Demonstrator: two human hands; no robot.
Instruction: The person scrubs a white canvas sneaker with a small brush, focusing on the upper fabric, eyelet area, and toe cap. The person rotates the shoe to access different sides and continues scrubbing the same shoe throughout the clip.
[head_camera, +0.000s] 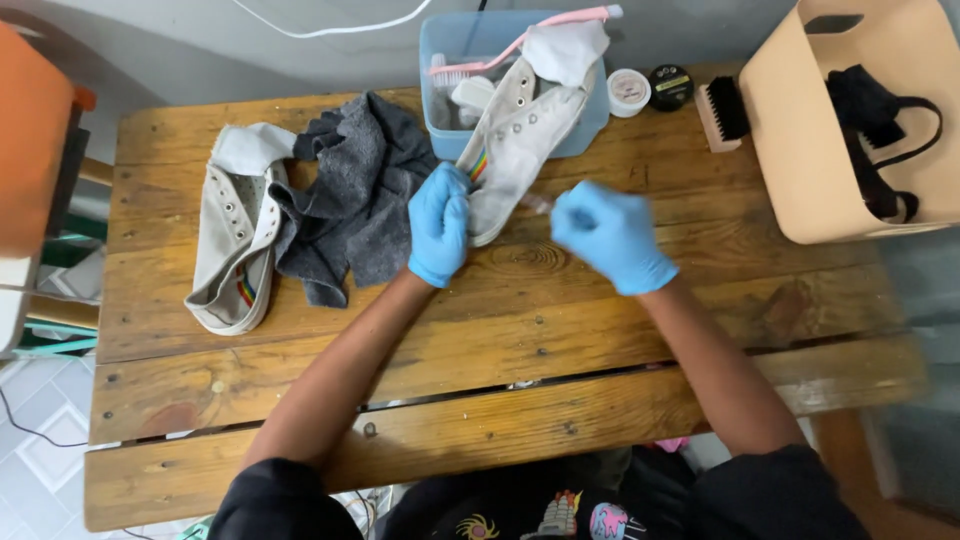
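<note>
your left hand (438, 226) gripped the grey shoe (520, 135) heel while your blurred right hand (610, 237) pinched a small, unclear item.

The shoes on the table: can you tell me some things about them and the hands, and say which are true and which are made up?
1. The left hand touches the heel end of the white shoe that leans on the blue tub. True.
2. Both hands are bare. False: the left hand and the right hand wear blue gloves.
3. The other white shoe lies on the wooden table beside a grey cloth. True.
4. The grey cloth sits inside the tan basket. False: it lies on the table; the basket holds something black.
5. A brush lies between the blue tub and the basket. True.
</note>
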